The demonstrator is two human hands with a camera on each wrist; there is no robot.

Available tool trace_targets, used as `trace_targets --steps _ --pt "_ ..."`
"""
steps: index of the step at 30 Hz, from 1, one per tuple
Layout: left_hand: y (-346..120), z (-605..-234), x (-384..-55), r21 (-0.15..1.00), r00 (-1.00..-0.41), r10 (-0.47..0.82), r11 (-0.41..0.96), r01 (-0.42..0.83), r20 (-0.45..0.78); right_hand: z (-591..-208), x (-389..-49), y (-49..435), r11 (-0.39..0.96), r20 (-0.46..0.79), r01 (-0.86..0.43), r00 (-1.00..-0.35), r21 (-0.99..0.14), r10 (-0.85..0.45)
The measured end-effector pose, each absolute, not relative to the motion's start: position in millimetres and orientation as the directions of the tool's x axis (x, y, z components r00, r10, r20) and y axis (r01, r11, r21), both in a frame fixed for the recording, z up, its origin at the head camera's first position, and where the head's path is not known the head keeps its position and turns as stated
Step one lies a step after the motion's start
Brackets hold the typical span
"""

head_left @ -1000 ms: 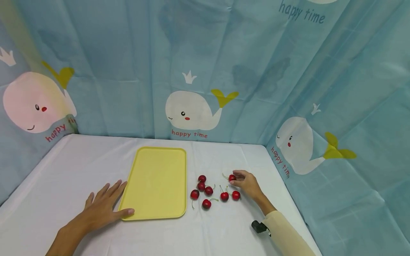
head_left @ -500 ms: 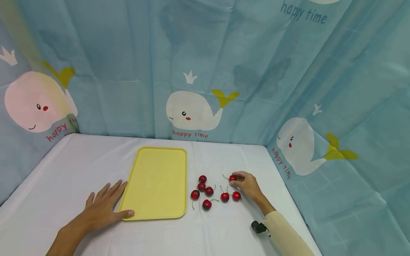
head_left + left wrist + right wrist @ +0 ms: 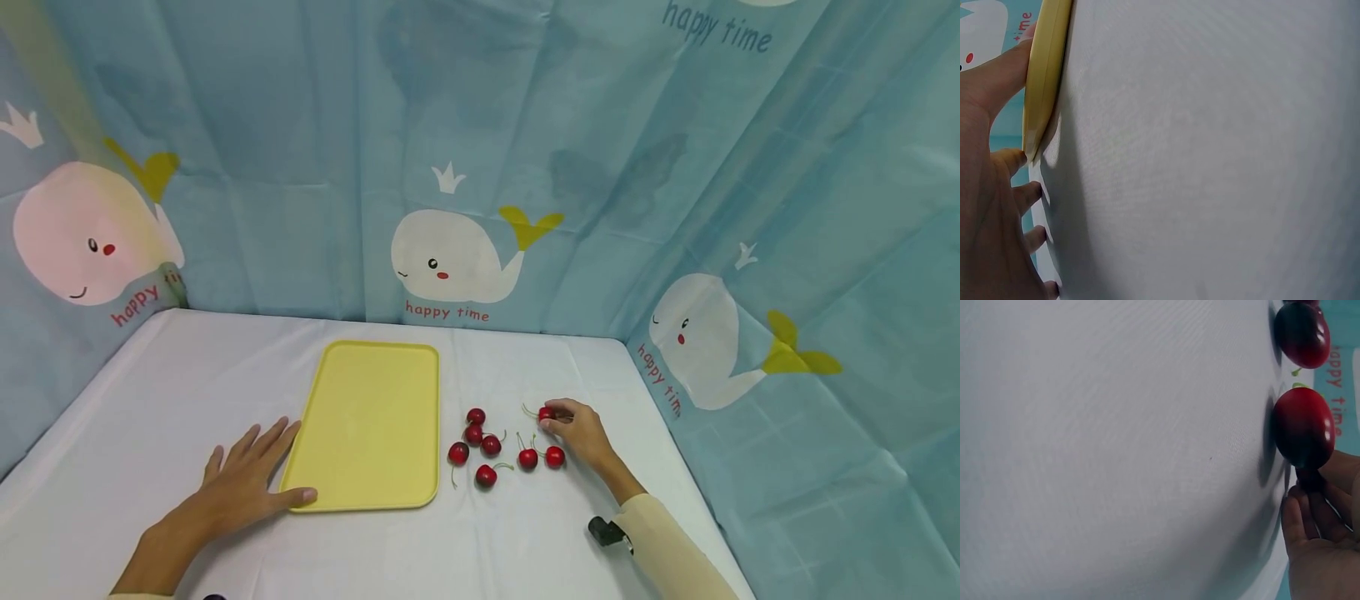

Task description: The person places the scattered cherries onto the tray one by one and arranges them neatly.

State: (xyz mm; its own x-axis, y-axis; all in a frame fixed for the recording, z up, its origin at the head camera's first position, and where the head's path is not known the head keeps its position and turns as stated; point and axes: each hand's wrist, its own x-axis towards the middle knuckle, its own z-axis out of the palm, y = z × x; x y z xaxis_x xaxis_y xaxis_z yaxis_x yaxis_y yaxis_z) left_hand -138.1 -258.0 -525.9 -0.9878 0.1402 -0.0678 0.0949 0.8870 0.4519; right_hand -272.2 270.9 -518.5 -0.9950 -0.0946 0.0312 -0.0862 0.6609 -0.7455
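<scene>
My left hand (image 3: 240, 492) lies with spread fingers at the left edge of a yellow tray (image 3: 360, 425), its thumb over the near left corner. Past the tray's right side, my right hand (image 3: 581, 433) pinches a red cherry (image 3: 545, 413) between thumb and fingers; the cherry's green stem points left. Two cherries with stems, one (image 3: 528, 459) and another (image 3: 555, 457), lie just nearer than that hand. In the right wrist view a glossy cherry (image 3: 1304, 428) stands in front of the fingers and partly covers the held one.
Between tray and right hand lies a loose group of several cherries, including a near one (image 3: 486, 476) and a far one (image 3: 476, 416). A white cloth (image 3: 405, 554) covers the table. Blue whale-print curtains (image 3: 300, 250) enclose the back and sides. A black device (image 3: 606, 531) sits by the right sleeve.
</scene>
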Motion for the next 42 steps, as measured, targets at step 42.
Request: trace_targets --steps 42 --pt "-257.0 -528.9 -135.5 0.504 -0.989 0.129 0.86 0.078 -0.068 -488.5 -253.3 186.7 0.386 0.1 -0.217 -0.948 -0.897 -0.301"
